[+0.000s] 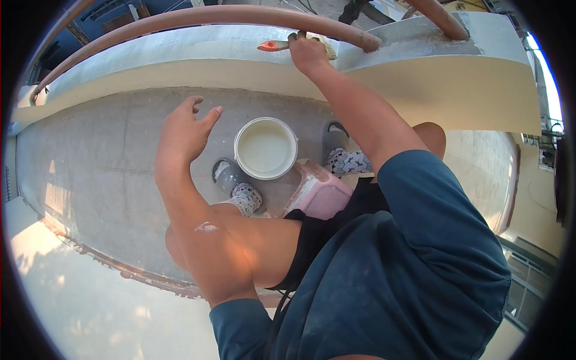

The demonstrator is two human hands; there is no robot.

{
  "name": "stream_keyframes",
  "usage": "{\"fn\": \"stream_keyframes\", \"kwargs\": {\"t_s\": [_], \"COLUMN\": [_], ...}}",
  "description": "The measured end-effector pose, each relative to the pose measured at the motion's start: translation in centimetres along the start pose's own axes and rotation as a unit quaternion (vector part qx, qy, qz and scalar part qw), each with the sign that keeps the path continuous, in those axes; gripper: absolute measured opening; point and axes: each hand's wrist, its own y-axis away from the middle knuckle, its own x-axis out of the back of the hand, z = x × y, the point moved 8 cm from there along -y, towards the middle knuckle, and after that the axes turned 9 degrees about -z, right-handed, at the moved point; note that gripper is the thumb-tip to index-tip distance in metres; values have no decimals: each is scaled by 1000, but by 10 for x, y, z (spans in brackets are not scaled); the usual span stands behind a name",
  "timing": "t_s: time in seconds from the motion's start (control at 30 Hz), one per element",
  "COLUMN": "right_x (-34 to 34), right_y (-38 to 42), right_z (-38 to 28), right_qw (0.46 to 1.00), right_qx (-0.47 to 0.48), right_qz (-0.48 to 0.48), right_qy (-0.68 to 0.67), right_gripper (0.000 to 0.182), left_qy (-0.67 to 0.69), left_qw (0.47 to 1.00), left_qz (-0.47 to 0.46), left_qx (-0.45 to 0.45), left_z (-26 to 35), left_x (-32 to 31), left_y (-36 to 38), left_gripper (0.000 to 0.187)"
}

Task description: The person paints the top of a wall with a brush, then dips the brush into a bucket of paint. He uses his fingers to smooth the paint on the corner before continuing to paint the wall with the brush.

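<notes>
My right hand (pixel 308 53) is wrapped round a paintbrush (pixel 273 45) with a red-orange handle end. Its pale bristles show to the right of the hand, close to the top of the low wall (pixel 210 43), under the brown railing. My left hand (pixel 189 126) hangs in the air over the floor with its fingers apart, holding nothing. Between my feet stands a white bucket (pixel 266 148) with pale, off-white paint in it. White paint marks show on my left forearm.
A pink plastic stool (pixel 321 195) is under me, just behind the bucket. The brown pipe railing (pixel 198 17) curves above the wall top. Grey concrete floor (pixel 108 138) stretches to the left. My feet are in grey clogs (pixel 230 177).
</notes>
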Motion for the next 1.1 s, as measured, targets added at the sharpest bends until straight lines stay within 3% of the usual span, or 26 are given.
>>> {"fn": "stream_keyframes", "kwargs": {"t_s": [0.1, 0.2, 0.33, 0.73, 0.8, 0.9, 1.07, 1.1], "right_x": [-7, -22, -23, -29, -21, -25, 1, 4], "right_y": [-2, -5, -14, -27, -25, -31, -34, -36], "right_z": [11, 24, 18, 39, 40, 34, -30, -42], "right_qw": [996, 995, 995, 981, 979, 973, 993, 997], "right_qx": [-36, -61, -56, -158, -165, -179, -74, -33], "right_qz": [6, -43, -49, -66, -15, -53, -66, -24], "right_qy": [84, 69, 69, -88, -123, -138, -67, -69], "right_gripper": [27, 41, 40, 32, 30, 30, 24, 25], "left_qy": [-1, 0, 7, -12, -12, -17, -7, -10], "left_qw": [1000, 1000, 1000, 999, 999, 1000, 1000, 1000], "left_qz": [1, 3, -7, -28, -25, -21, -30, -24], "left_qx": [-5, -7, 18, 20, 17, 14, 4, 2], "left_z": [0, -2, -2, 3, 2, 1, 6, 5], "left_x": [-1, -3, -2, -4, -4, -5, -7, -7], "left_y": [0, -2, 1, 2, 1, -1, -6, -7], "left_gripper": [59, 59, 58, 58, 59, 59, 58, 58]}}
